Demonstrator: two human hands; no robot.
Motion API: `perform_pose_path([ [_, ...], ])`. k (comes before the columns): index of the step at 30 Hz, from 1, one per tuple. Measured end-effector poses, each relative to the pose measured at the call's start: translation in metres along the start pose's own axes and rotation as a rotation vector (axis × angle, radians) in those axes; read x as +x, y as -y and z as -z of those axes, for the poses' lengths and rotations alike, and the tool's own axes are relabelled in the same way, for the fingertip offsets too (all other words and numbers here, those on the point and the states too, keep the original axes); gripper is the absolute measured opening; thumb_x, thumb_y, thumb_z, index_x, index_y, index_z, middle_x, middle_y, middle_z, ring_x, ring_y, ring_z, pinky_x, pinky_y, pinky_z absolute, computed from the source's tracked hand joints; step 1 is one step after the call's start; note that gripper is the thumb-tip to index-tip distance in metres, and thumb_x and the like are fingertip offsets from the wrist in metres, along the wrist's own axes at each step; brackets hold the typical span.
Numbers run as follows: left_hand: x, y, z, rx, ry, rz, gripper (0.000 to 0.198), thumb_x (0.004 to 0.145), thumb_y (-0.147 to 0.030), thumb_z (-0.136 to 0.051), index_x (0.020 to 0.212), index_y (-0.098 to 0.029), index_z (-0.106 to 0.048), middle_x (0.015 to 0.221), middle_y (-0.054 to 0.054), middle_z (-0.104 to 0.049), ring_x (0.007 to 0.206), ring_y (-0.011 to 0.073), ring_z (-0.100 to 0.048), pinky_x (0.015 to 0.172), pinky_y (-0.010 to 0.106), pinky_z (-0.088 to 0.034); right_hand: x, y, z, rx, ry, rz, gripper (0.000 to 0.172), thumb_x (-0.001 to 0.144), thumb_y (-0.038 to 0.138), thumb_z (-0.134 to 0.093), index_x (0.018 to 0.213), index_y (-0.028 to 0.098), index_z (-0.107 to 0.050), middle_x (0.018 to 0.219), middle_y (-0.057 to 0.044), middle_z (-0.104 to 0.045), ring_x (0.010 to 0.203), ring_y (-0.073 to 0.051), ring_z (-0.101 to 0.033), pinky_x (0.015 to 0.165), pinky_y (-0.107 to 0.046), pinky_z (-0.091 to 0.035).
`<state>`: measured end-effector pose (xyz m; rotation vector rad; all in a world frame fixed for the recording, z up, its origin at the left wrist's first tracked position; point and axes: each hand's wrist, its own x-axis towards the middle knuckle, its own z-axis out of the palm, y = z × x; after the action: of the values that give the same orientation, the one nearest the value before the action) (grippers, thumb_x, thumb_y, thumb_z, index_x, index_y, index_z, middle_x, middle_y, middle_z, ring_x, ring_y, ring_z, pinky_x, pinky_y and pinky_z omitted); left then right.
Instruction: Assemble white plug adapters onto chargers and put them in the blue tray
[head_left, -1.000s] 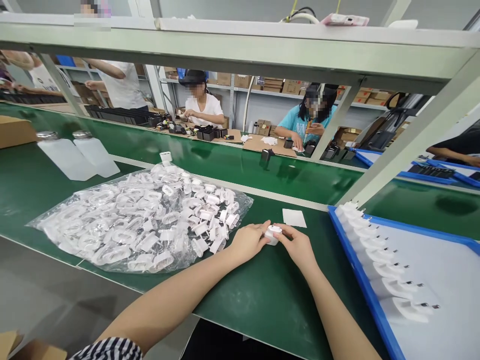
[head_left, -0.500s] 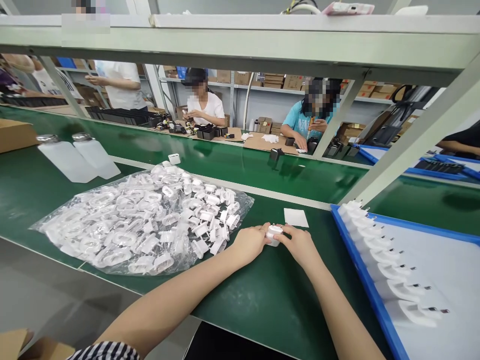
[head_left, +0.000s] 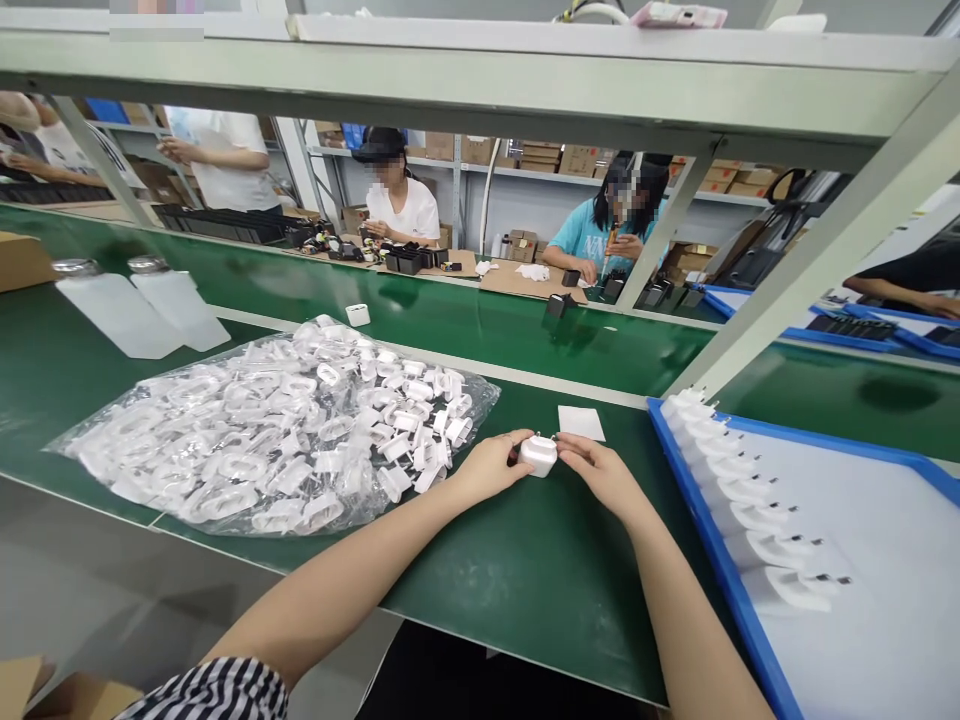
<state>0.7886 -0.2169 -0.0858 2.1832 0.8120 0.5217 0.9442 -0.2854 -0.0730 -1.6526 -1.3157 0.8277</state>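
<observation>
A white two-pin charger plug [head_left: 538, 457] stands on the green bench between my hands, its metal pins pointing up. My left hand [head_left: 489, 468] grips its left side, fingers behind and thumb at the front. Against its right side rest the fingertips of my right hand [head_left: 602, 478], thumb and fingers bent round the edge. Just behind my right hand lies a white square sheet [head_left: 581, 423]. Left of my hands, a clear plastic bag [head_left: 474, 392] lies spread open under a heap of white plug shells [head_left: 300, 400].
On the right, a blue-edged tray [head_left: 720, 560] holds a row of white plugs [head_left: 765, 520], pins outward. Two bottles [head_left: 120, 315] stand at the left. A slanting metal post [head_left: 795, 240] and an overhead shelf [head_left: 480, 75] frame the bench. Several people work opposite.
The plug shows more openly between my hands, as my fingers have moved apart from its top. The whole view has shifted slightly.
</observation>
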Motion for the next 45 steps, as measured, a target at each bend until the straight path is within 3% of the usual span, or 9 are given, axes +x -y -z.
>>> perform_pose_path([
  [9, -0.001, 0.0, 0.003, -0.148, 0.019, -0.003, 0.037, 0.068, -0.03, -0.045, 0.103, -0.018, -0.046, 0.097, 0.001, -0.054, 0.075, 0.0121, -0.052, 0.07, 0.023, -0.041, -0.005, -0.001, -0.004, -0.006, 0.122, 0.061, 0.035, 0.06, 0.018, -0.052, 0.095, 0.02, -0.052, 0.091, -0.002, -0.06, 0.085, -0.017, -0.054, 0.078, -0.033, -0.04],
  [15, -0.001, 0.0, 0.002, -0.137, 0.061, -0.011, 0.034, 0.069, -0.031, -0.044, 0.101, -0.02, -0.047, 0.097, -0.001, -0.054, 0.076, 0.0118, -0.052, 0.068, 0.021, -0.041, -0.009, 0.006, -0.009, -0.216, 0.022, 0.114, 0.027, 0.061, 0.025, -0.052, 0.088, 0.023, -0.055, 0.084, 0.0, -0.061, 0.076, -0.017, -0.056, 0.071, -0.032, -0.042],
  [18, -0.002, -0.004, 0.007, -0.005, 0.081, -0.063, 0.035, 0.071, -0.033, -0.042, 0.103, -0.02, -0.045, 0.098, 0.0, -0.054, 0.078, 0.0127, -0.052, 0.069, 0.022, -0.041, -0.011, 0.01, -0.008, -0.328, 0.023, 0.13, 0.026, 0.061, 0.027, -0.051, 0.087, 0.024, -0.055, 0.08, 0.0, -0.062, 0.074, -0.017, -0.057, 0.068, -0.03, -0.043],
  [21, -0.005, -0.008, 0.021, 0.31, -0.047, -0.117, 0.034, 0.071, -0.034, -0.043, 0.102, -0.02, -0.047, 0.102, 0.002, -0.051, 0.091, 0.0174, -0.045, 0.079, 0.027, -0.035, -0.011, 0.012, -0.001, -0.45, 0.015, 0.116, 0.026, 0.061, 0.03, -0.05, 0.086, 0.023, -0.055, 0.078, -0.001, -0.062, 0.073, -0.019, -0.057, 0.065, -0.031, -0.043],
  [26, -0.006, -0.004, 0.05, 0.646, -0.307, 0.293, 0.032, 0.074, -0.028, -0.038, 0.101, -0.014, -0.047, 0.1, 0.01, -0.05, 0.092, 0.0222, -0.045, 0.075, 0.03, -0.036, -0.01, 0.003, 0.026, -0.554, -0.105, 0.03, 0.026, 0.061, 0.032, -0.048, 0.084, 0.021, -0.056, 0.077, -0.005, -0.063, 0.07, -0.022, -0.057, 0.062, -0.033, -0.043],
  [32, -0.001, 0.01, 0.065, 0.561, -0.117, 0.505, 0.028, 0.074, -0.02, -0.035, 0.097, -0.017, -0.05, 0.097, 0.008, -0.054, 0.085, 0.0179, -0.051, 0.067, 0.025, -0.037, -0.008, -0.007, 0.041, -0.472, -0.285, 0.045, 0.047, 0.057, 0.038, -0.052, 0.1, 0.02, -0.047, 0.097, -0.008, -0.056, 0.087, -0.024, -0.052, 0.068, -0.035, -0.042],
  [38, -0.002, 0.011, 0.069, 0.556, -0.124, 0.523, 0.038, 0.065, -0.007, -0.039, 0.099, -0.021, -0.048, 0.094, 0.004, -0.056, 0.084, 0.0184, -0.051, 0.065, 0.025, -0.037, -0.017, 0.011, 0.021, -0.428, -0.63, 0.32, 0.039, 0.069, 0.038, -0.039, 0.103, 0.017, -0.043, 0.104, -0.009, -0.049, 0.097, -0.021, -0.043, 0.079, -0.036, -0.036],
  [41, -0.004, 0.01, 0.073, 0.505, -0.216, 0.449, 0.035, 0.066, -0.01, -0.038, 0.097, -0.02, -0.048, 0.091, 0.003, -0.056, 0.081, 0.0174, -0.051, 0.065, 0.024, -0.038, -0.024, 0.021, 0.001, -0.447, -0.589, 0.426, 0.029, 0.072, 0.034, -0.036, 0.094, 0.02, -0.049, 0.095, -0.007, -0.054, 0.091, -0.02, -0.047, 0.077, -0.035, -0.037],
  [45, -0.007, 0.006, 0.078, 0.339, -0.356, 0.264, 0.036, 0.07, -0.016, -0.036, 0.106, -0.018, -0.041, 0.09, 0.001, -0.052, 0.064, 0.0099, -0.052, 0.061, 0.02, -0.04, -0.029, 0.027, -0.022, -0.473, -0.353, 0.509, 0.022, 0.073, 0.031, -0.037, 0.087, 0.025, -0.052, 0.088, -0.004, -0.057, 0.085, -0.019, -0.05, 0.074, -0.033, -0.04],
])
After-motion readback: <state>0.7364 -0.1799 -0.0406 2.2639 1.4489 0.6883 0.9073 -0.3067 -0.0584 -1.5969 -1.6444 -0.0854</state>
